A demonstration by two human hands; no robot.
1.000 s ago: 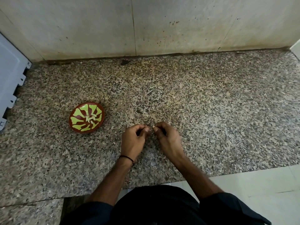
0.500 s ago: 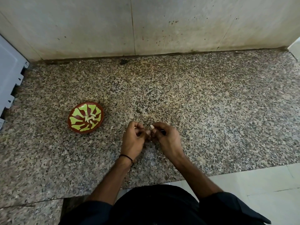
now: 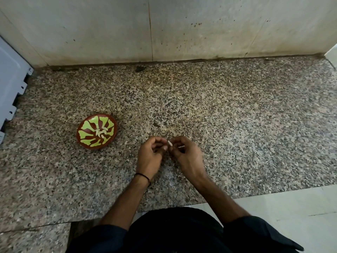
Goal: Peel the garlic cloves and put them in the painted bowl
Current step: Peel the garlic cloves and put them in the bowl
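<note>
pale garlic clove (image 3: 170,143) pinched between curled fingertips (image 3: 165,148) of the left hand (image 3: 150,156) and right hand (image 3: 187,155), over the granite counter (image 3: 237,134); best to lift skin from the tip, with light pressure. peeled cloves (image 3: 101,133) lie in the painted bowl (image 3: 85,126), well apart leftward.

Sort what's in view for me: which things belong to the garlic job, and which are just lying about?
Job:
clove, pinched between left hand and right hand
bowl, left of the hands
peeled cloves in the bowl

Just there:
white panel at the left edge of the counter
dark smudge by the wall
</note>
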